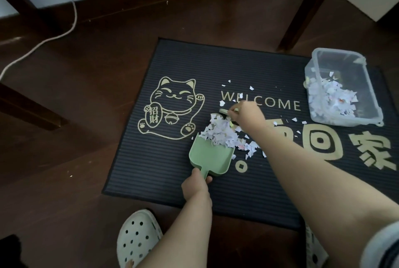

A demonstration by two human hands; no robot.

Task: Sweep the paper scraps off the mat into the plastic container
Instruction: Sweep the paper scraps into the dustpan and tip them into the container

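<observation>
Mid-sweep, gathering step. Mat [151,159] on the floor. My left hand [195,183] grips the dustpan [210,159] by its handle; the pan lies flat on the mat with its mouth facing away from me. The main pile of scraps [222,133] sits at the pan's mouth, partly on it, and some spill off its right edge. My right hand [250,114] is just past the pile, fingers curled round a small brush [224,111] that is blurred and partly hidden. Loose bits lie around WELCOME and right of my forearm. The container [311,77] is on the mat's right end, well apart from the pan, with scraps in it.

Next, my guess: drag the brush toward me to push the pile fully onto the pan, hold the pan steady, collect the strays, then lift level and tip into the container.
</observation>
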